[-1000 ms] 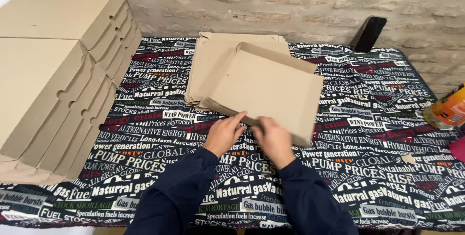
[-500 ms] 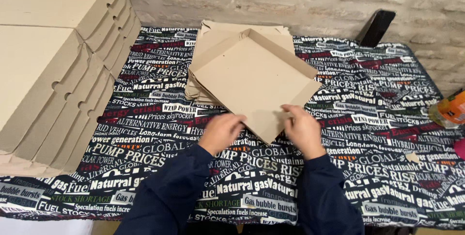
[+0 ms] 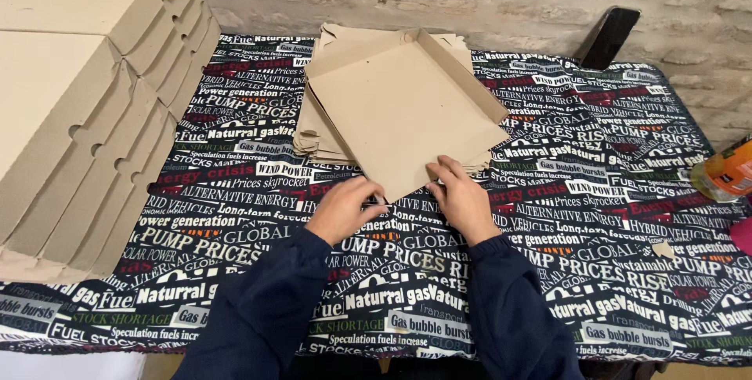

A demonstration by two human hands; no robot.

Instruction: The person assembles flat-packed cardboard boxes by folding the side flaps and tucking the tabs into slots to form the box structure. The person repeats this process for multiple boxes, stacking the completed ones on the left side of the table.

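A half-folded brown cardboard box (image 3: 403,102) lies turned at an angle on a pile of flat cardboard blanks (image 3: 317,137), one corner pointing at me. My left hand (image 3: 343,209) pinches that near corner from the left. My right hand (image 3: 462,198) grips the box's near right edge, fingers over the cardboard. Both sleeves are dark blue.
Stacks of finished cardboard boxes (image 3: 74,106) fill the left side of the table. The table wears a black cloth with printed words (image 3: 595,215). A black object (image 3: 607,35) leans against the stone wall. An orange container (image 3: 724,172) sits at the right edge.
The box has turned on the pile so a corner faces me. My hands moved apart along its near edges, left to the corner, right onto the right edge.
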